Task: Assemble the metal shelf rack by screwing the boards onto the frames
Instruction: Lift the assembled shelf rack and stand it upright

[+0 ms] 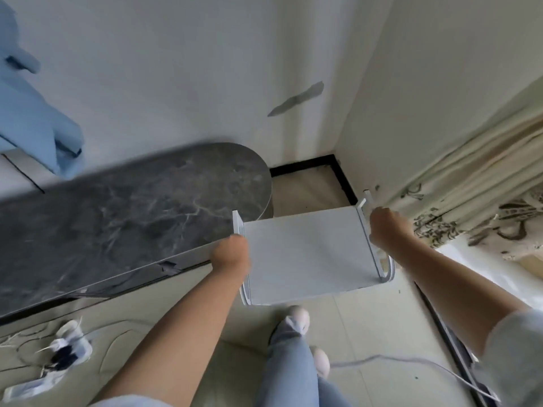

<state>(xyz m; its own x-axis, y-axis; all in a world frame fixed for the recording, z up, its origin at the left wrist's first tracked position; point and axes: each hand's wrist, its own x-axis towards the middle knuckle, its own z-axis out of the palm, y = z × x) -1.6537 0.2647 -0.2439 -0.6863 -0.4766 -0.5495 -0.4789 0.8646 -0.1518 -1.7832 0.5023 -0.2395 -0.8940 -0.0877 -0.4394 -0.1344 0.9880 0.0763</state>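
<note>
In the room corner beside the marble-top table (123,207), the shelf rack (305,254) stands over the tiled floor (367,324). Your left hand (232,254) and right hand (385,227) grip its side frames. Treat it as rigid and light; hold the frames.

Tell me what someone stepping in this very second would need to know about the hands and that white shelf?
Left hand grips the rack's left frame; right hand grips the right frame.
The white shelf rack is held between both hands, beside the dark marble table, near the room's corner.
Done: a board sits between both frames.
Left: screws cannot be seen, so check them; set the rack down steadily.
</note>
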